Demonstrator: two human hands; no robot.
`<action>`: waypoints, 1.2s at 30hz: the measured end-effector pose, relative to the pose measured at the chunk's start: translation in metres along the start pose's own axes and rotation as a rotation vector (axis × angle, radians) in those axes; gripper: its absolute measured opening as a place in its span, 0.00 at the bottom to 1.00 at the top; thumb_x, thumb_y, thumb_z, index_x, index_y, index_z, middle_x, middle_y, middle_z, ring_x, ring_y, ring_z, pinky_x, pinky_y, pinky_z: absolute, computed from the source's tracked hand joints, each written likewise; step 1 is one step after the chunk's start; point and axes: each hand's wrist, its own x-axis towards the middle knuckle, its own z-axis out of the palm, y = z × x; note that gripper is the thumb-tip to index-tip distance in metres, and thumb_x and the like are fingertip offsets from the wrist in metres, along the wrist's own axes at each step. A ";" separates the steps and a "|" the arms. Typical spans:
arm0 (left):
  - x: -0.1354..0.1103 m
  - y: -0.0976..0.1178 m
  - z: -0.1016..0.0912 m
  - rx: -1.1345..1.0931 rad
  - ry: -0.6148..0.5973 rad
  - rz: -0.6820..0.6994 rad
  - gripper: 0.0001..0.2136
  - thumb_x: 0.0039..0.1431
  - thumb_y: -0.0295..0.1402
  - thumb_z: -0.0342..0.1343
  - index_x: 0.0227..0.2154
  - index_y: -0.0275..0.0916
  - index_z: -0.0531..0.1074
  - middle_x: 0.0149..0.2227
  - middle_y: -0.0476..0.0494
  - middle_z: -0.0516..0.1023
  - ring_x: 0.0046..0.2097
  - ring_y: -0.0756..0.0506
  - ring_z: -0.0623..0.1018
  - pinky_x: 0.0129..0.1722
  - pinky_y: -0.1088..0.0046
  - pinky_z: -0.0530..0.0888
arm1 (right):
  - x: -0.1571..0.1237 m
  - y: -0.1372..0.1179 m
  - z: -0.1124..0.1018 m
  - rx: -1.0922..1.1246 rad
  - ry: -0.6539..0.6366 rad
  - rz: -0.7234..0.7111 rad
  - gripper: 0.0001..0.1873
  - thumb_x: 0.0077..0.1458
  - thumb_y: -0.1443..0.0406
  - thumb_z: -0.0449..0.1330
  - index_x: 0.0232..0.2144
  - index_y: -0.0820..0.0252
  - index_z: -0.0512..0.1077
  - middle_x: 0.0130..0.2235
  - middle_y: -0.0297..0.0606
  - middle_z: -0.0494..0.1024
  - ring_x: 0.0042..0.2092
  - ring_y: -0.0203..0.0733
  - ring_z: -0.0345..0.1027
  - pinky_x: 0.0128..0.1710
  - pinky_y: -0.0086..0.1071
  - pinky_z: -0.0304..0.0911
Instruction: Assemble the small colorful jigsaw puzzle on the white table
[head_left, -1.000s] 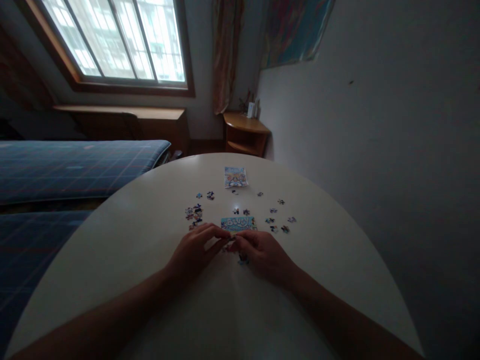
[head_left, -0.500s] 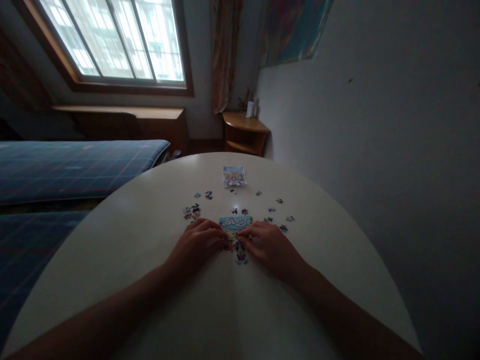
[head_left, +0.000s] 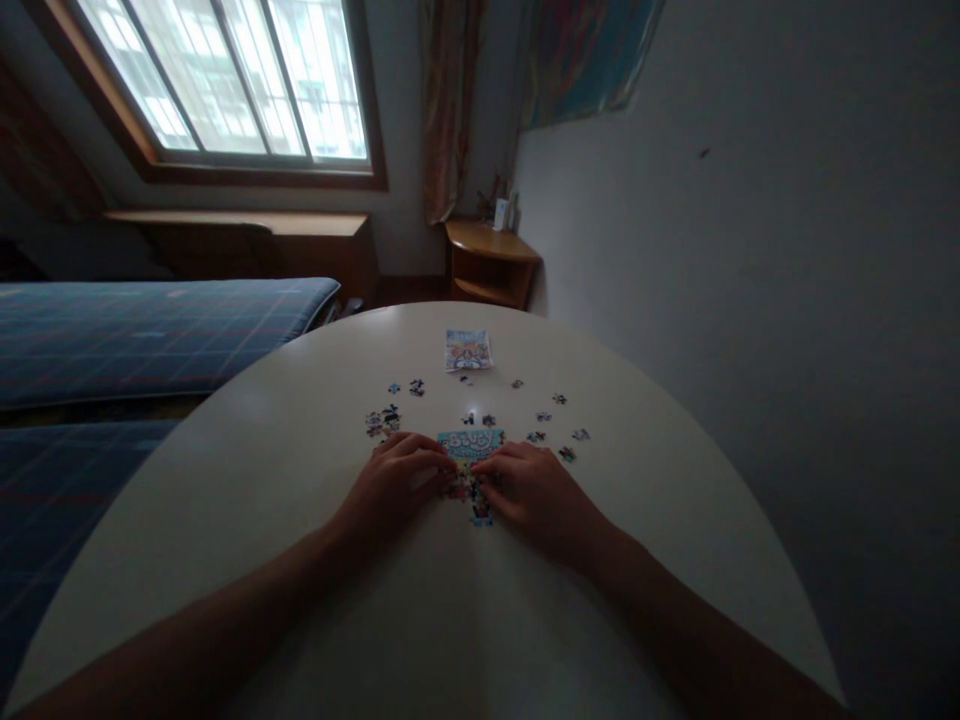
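Observation:
A partly joined jigsaw puzzle (head_left: 469,444) lies flat on the white table, its top strip light blue with pale lettering. A narrow column of joined pieces reaches down from it toward me. At the puzzle's left side, my left hand (head_left: 401,480) has its fingers bent in, with thumb and fingertips closed on the edge. From the right, my right hand (head_left: 536,495) is closed on the puzzle too, its fingertips close to those of my left hand. My fingers hide part of the middle, so single pieces under them cannot be made out.
Loose puzzle pieces (head_left: 384,420) lie left of the puzzle, and several more loose pieces (head_left: 568,454) are spread to the right and beyond. A printed picture sheet (head_left: 468,351) lies near the far edge of the round table (head_left: 262,480). A plaid mattress (head_left: 150,340) stands at left.
Both hands stay on the puzzle with only slight finger shifts. The whole view has moved a little; the loose pieces and the sheet keep their places on the table.

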 end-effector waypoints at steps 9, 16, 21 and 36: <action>0.002 0.002 0.002 0.058 -0.011 0.032 0.03 0.60 0.35 0.63 0.36 0.48 0.81 0.39 0.47 0.80 0.44 0.43 0.75 0.48 0.62 0.72 | -0.001 0.000 0.000 -0.040 -0.015 -0.023 0.10 0.58 0.68 0.62 0.41 0.55 0.78 0.41 0.39 0.80 0.44 0.42 0.72 0.46 0.37 0.62; 0.003 0.009 -0.002 0.068 -0.041 0.004 0.03 0.60 0.34 0.63 0.36 0.46 0.81 0.40 0.46 0.80 0.45 0.42 0.75 0.48 0.60 0.72 | -0.002 0.002 0.003 -0.066 -0.022 -0.071 0.11 0.59 0.68 0.60 0.44 0.55 0.78 0.43 0.40 0.79 0.45 0.43 0.71 0.47 0.38 0.62; 0.002 0.009 0.000 0.084 -0.032 0.008 0.06 0.63 0.33 0.59 0.40 0.45 0.80 0.41 0.45 0.79 0.46 0.42 0.75 0.49 0.60 0.73 | -0.003 0.003 0.002 -0.104 -0.038 -0.109 0.13 0.60 0.68 0.60 0.46 0.53 0.78 0.43 0.39 0.79 0.45 0.43 0.71 0.47 0.38 0.62; 0.000 0.014 -0.006 0.134 -0.100 0.109 0.04 0.64 0.29 0.57 0.35 0.41 0.77 0.41 0.45 0.80 0.44 0.43 0.75 0.47 0.62 0.73 | -0.006 -0.006 -0.005 -0.428 -0.120 -0.232 0.12 0.64 0.65 0.57 0.49 0.55 0.75 0.45 0.44 0.78 0.46 0.48 0.70 0.45 0.42 0.59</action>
